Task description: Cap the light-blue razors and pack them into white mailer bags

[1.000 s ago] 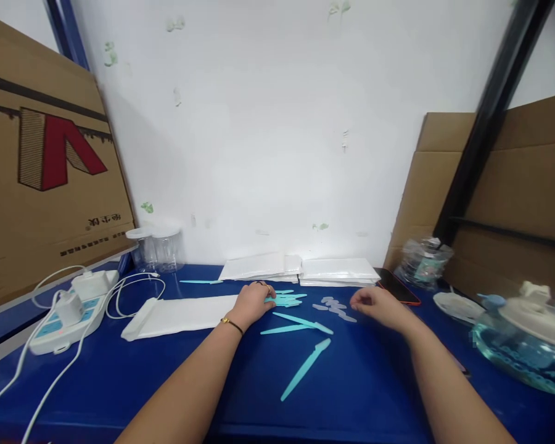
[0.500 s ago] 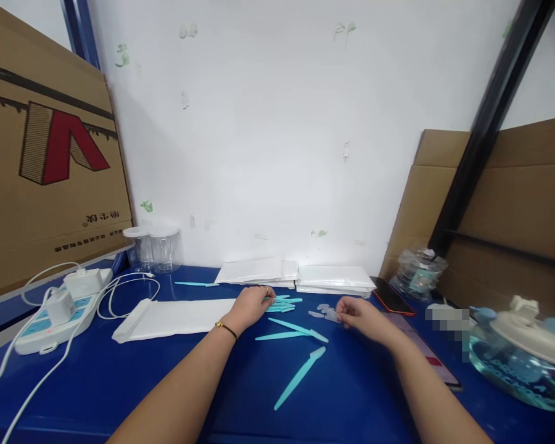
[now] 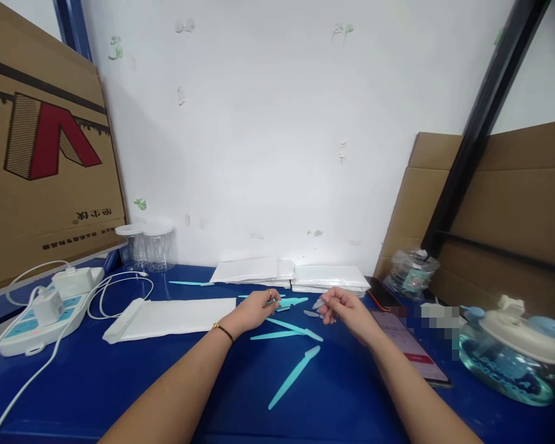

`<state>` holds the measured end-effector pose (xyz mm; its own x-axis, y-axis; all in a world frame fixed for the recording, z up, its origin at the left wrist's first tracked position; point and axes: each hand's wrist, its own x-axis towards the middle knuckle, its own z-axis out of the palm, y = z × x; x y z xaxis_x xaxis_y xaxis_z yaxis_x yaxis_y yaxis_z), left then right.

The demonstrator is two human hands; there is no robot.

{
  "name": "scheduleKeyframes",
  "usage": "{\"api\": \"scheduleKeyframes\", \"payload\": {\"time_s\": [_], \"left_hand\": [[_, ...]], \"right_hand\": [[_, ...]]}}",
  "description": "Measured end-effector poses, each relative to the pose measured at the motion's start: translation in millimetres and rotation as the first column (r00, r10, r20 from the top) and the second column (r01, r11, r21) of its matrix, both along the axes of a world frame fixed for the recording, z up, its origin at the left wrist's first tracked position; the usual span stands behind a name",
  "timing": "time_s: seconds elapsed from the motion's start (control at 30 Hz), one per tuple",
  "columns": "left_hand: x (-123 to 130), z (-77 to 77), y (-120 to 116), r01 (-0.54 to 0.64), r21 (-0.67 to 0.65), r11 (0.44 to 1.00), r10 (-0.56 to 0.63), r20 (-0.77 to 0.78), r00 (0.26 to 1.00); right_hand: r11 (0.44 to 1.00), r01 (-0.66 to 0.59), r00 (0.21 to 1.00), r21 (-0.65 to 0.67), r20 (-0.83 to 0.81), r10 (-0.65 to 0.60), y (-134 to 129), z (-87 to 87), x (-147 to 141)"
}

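My left hand (image 3: 256,310) is closed on a teal eyebrow razor (image 3: 243,296), whose handle shows behind the knuckles. Beside its fingertips lies a small pile of teal razors (image 3: 296,301). To the right, my right hand (image 3: 345,311) pinches at a small clear blade cover (image 3: 318,303); the fingers partly hide it. Another clear cover (image 3: 311,314) lies on the table just left of these fingers. Two crossed razors (image 3: 291,330) lie in front of the hands, and a single razor (image 3: 295,377) rests nearer to me.
A white padded pouch (image 3: 171,317) lies at left, beside a power strip (image 3: 50,327) with cables. White packets (image 3: 330,277) are stacked by the wall. At right are a phone (image 3: 411,348) and a water jug (image 3: 509,364). Clear jars (image 3: 160,250) stand back left.
My right hand has moved slightly left and turned over the clear covers. A razor handle now shows behind my left hand. The whole view has shifted slightly.
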<state>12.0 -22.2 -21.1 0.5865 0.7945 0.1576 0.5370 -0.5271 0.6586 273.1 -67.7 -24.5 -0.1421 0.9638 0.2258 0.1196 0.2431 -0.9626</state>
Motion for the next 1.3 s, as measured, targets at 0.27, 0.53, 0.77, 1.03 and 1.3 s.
{"api": "scheduleKeyframes", "payload": {"time_s": [0.27, 0.53, 0.77, 1.03, 1.3], "left_hand": [[3.8, 2.5, -4.9, 0.000, 0.051, 0.999, 0.002, -0.042, 0.999], [9.2, 0.8, -9.1, 0.045, 0.041, 0.998, -0.045, -0.013, 0.999], [18.7, 3.7, -23.3, 0.107, 0.117, 0.987, -0.093, -0.123, 0.988], [27.3, 11.1, -55.8, 0.250, 0.160, 0.955, -0.183, -0.342, 0.922], [31.8, 10.8, -54.9, 0.325, 0.144, 0.935, -0.267, -0.321, 0.909]], "right_hand": [[1.000, -0.025, 0.999, 0.017, 0.032, 0.024, -2.2, 1.7, -12.6], [0.996, -0.086, 0.996, -0.002, 0.013, 0.086, -4.5, -0.8, -24.3], [0.999, -0.044, 0.962, -0.016, 0.269, 0.047, -0.1, -1.3, -4.7], [0.959, 0.172, 0.691, 0.224, 0.666, -0.280, 8.7, -6.3, 40.7], [0.965, 0.080, 0.562, 0.252, 0.788, -0.252, 9.4, -16.0, 23.5]]}}
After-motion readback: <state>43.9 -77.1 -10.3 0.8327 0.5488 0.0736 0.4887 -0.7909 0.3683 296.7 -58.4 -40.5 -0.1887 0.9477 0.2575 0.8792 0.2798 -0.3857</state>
